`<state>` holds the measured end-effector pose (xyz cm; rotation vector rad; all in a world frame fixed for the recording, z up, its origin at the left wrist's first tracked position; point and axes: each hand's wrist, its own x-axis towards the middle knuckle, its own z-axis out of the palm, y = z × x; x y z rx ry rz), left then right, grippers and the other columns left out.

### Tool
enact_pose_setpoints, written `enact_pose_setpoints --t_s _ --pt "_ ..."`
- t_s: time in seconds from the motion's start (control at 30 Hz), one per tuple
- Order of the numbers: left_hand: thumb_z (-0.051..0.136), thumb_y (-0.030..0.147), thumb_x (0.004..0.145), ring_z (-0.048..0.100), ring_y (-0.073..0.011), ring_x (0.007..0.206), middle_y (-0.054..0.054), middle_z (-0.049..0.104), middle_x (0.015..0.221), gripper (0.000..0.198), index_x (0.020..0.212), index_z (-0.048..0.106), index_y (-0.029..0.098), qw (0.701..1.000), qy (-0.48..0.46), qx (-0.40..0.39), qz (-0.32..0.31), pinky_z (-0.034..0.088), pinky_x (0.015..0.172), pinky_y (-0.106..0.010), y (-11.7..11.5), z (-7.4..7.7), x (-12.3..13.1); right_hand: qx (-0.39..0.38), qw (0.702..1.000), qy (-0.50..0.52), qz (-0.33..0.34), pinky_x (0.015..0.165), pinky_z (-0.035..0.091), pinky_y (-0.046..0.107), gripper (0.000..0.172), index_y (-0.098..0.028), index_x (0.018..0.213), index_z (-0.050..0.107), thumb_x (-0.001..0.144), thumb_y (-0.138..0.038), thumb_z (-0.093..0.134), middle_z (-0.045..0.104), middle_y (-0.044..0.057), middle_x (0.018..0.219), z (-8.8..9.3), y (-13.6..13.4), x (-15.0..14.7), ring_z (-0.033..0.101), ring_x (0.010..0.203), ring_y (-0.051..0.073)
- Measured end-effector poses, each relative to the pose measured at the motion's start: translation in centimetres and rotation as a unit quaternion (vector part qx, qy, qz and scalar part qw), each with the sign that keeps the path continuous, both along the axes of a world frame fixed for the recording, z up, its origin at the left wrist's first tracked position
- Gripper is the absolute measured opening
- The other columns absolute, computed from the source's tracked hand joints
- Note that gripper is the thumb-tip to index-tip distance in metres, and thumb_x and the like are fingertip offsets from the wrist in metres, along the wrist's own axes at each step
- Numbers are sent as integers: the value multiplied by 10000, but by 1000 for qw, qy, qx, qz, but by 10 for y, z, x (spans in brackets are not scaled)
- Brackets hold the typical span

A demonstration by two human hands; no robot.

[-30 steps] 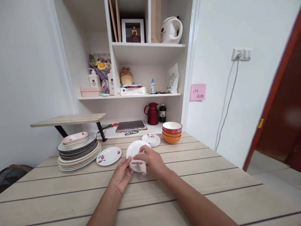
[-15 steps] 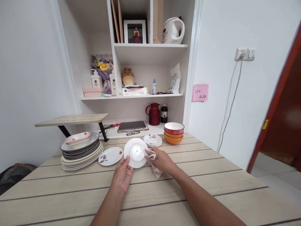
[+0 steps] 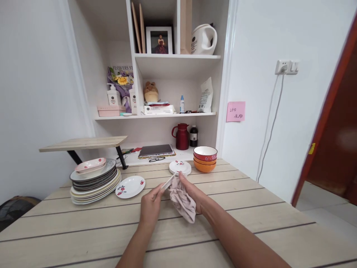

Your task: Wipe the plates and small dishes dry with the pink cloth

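My left hand [image 3: 150, 207] grips a small white plate [image 3: 167, 183] by its lower rim; the plate is turned edge-on to me above the wooden table [image 3: 251, 223]. My right hand [image 3: 192, 193] is closed on a crumpled beige cloth [image 3: 182, 201], which hangs against the plate's right side. Just beyond lie a small white plate with red flowers [image 3: 130, 186] and a short stack of small flowered plates [image 3: 180, 167].
A tall stack of mixed plates topped by a pink dish [image 3: 93, 179] stands at the left. Stacked red and orange bowls [image 3: 205, 158] sit at the back right. Behind are shelves with a red jug [image 3: 181, 136], a laptop [image 3: 155, 150] and a raised wooden board [image 3: 83, 143].
The plate has tipped from facing me to edge-on. The cloth, bunched at the plate's right edge half a second ago, now hangs lower and looser from my right hand.
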<state>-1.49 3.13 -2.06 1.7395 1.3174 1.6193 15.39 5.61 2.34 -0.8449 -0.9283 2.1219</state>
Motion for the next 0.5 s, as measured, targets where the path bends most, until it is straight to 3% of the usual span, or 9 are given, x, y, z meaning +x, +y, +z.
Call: enact_pose_setpoints --t_s 0.1,0.27,0.37,0.5 --pt "493 219 867 645 -198 1044 -23 706 1107 310 1112 678 259 986 127 110 24 500 943 -364 0 -3 -1 -18 999 35 -23 455 507 237 507 -152 718 550 819 -645 494 630 26 550 -2 4 3 585 445 129" --pt "416 58 850 634 -182 1046 -31 704 1106 423 1146 647 251 913 329 241 27 501 950 -383 -2 -1 2 -34 998 2 -57 447 489 239 169 -142 710 552 814 -272 523 643 41 555 -13 15 7 578 434 139" --pt "428 38 841 584 -206 1118 -43 659 1190 425 1126 646 266 889 382 243 64 450 1002 -443 -4 1 9 -35 996 -5 -76 442 481 247 101 -139 719 551 768 -200 488 640 48 560 -20 21 5 579 439 149" --pt "519 71 804 436 -281 1266 -104 469 1376 516 1276 534 280 908 337 158 194 390 1018 -520 -4 1 14 -29 989 -9 -143 435 467 237 57 -154 760 535 752 -186 489 619 22 539 -26 27 -3 566 426 141"
